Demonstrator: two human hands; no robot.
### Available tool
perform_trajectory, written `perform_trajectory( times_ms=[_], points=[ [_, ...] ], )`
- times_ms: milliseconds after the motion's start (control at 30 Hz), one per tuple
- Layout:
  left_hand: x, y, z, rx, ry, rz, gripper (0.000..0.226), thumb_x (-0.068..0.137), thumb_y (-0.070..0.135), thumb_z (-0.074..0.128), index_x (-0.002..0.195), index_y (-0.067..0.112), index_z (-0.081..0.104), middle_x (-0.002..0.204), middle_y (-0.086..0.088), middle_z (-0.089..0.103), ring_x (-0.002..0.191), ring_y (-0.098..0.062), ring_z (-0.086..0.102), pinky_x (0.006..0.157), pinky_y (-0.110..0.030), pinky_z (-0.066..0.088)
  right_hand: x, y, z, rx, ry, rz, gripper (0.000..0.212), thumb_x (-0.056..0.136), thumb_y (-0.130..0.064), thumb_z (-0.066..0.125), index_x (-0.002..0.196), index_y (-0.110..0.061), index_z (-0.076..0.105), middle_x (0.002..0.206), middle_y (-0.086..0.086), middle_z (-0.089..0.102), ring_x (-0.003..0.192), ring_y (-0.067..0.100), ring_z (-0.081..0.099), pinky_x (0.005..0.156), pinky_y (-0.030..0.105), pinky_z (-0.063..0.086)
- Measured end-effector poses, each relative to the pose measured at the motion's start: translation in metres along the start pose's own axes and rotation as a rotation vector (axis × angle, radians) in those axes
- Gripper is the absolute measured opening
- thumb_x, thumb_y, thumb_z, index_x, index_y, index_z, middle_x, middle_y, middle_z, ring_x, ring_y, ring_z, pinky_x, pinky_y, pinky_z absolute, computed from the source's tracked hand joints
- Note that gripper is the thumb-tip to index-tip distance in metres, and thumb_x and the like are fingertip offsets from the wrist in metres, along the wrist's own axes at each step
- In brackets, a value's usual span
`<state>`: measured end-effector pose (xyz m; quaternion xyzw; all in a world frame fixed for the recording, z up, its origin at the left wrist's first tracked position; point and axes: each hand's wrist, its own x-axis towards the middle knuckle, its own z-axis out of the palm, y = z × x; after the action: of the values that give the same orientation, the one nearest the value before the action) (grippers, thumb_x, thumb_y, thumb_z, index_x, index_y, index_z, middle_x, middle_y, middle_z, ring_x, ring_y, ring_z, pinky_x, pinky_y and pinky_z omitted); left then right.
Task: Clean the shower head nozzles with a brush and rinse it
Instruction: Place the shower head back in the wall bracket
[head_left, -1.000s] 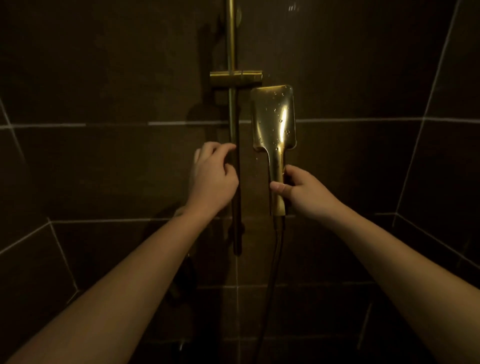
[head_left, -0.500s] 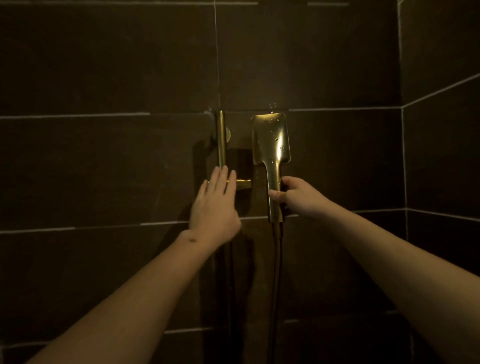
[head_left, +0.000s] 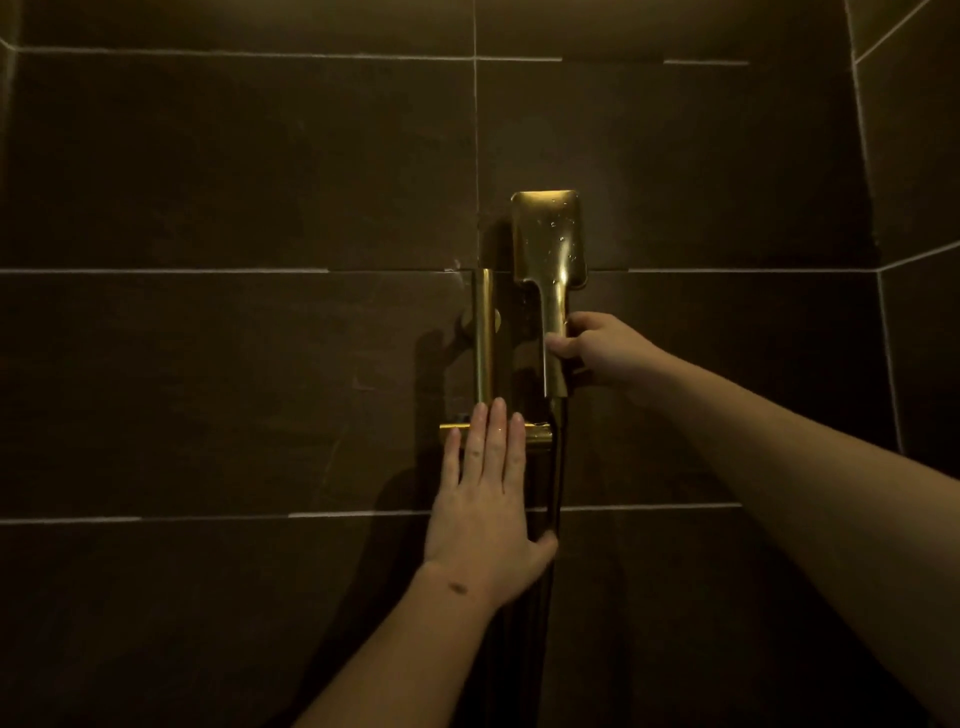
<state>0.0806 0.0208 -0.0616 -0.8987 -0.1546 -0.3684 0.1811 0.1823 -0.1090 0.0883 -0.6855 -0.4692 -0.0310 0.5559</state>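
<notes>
A gold, square-faced shower head (head_left: 548, 241) with water drops on its back is held upright in front of the dark tiled wall; its nozzle side faces the wall and is hidden. My right hand (head_left: 597, 351) grips its handle. A dark hose (head_left: 557, 467) hangs down from the handle's end. My left hand (head_left: 485, 491) lies flat with fingers together over the gold holder bracket (head_left: 537, 431) on the vertical gold rail (head_left: 483, 340), just left of the shower head. No brush is in view.
Dark brown wall tiles (head_left: 234, 171) with pale grout lines fill the view. A side wall (head_left: 919, 208) meets them at a corner on the right. The rail's top mount (head_left: 470, 322) sticks out from the wall.
The view has tilted upward, so the rail's top end now shows. My right hand has raised the shower head above the bracket. My left hand went from curled at the rail to flat over the bracket.
</notes>
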Motion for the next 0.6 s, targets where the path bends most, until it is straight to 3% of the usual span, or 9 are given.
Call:
perform_trajectory(
  times_ms=[133,200,300,433,533,600],
  points=[
    [-0.001,-0.001,0.001,0.001,0.023,0.019,0.113,0.090,0.078,0.032,0.147,0.010,-0.038,0.157,-0.014,-0.045,0.144,-0.030,-0.042,0.123,-0.055,-0.011,0.005,-0.009,0.006,0.028,0.009,-0.018,0.013,0.097,-0.023,0.058,0.109,-0.019,0.061,0.106,0.006,0.070,0.096,0.020,0.069,0.084,0.037,0.055],
    [-0.001,-0.002,0.002,-0.009,0.031,0.021,0.114,0.089,0.077,0.034,0.148,0.011,-0.037,0.157,-0.013,-0.044,0.145,-0.030,-0.042,0.123,-0.054,-0.010,0.004,-0.009,0.010,0.036,-0.004,-0.024,0.005,0.097,-0.021,0.058,0.101,-0.023,0.060,0.104,0.005,0.069,0.093,0.018,0.069,0.079,0.034,0.055],
    [-0.002,-0.002,0.001,-0.025,0.051,0.022,0.109,0.091,0.078,0.029,0.150,0.011,-0.034,0.160,-0.012,-0.041,0.147,-0.028,-0.039,0.124,-0.052,-0.011,0.000,-0.008,0.015,0.045,0.007,-0.039,0.015,0.097,-0.020,0.057,0.087,-0.031,0.053,0.099,0.001,0.066,0.089,0.015,0.066,0.079,0.033,0.053],
    [-0.002,-0.002,0.000,-0.026,0.044,0.026,0.110,0.091,0.075,0.034,0.149,0.012,-0.034,0.159,-0.011,-0.041,0.147,-0.027,-0.039,0.124,-0.052,-0.011,-0.004,-0.009,0.018,0.038,0.004,-0.042,0.011,0.096,-0.022,0.058,0.092,-0.031,0.055,0.105,0.003,0.066,0.097,0.018,0.065,0.091,0.040,0.053],
    [-0.002,-0.002,-0.002,-0.034,0.037,0.021,0.109,0.091,0.075,0.035,0.148,0.013,-0.034,0.160,-0.011,-0.041,0.147,-0.027,-0.039,0.124,-0.052,-0.012,-0.008,-0.005,0.020,0.010,-0.013,-0.025,0.007,0.096,-0.022,0.058,0.101,-0.027,0.058,0.106,0.003,0.067,0.097,0.018,0.066,0.088,0.039,0.054],
    [-0.002,-0.001,-0.005,-0.040,0.022,0.018,0.109,0.091,0.074,0.036,0.148,0.014,-0.034,0.159,-0.010,-0.041,0.147,-0.027,-0.038,0.124,-0.052,-0.012,-0.013,0.000,0.023,0.013,-0.006,-0.031,0.009,0.096,-0.023,0.059,0.094,-0.032,0.055,0.105,0.001,0.066,0.098,0.017,0.065,0.087,0.037,0.054]
  ],
)
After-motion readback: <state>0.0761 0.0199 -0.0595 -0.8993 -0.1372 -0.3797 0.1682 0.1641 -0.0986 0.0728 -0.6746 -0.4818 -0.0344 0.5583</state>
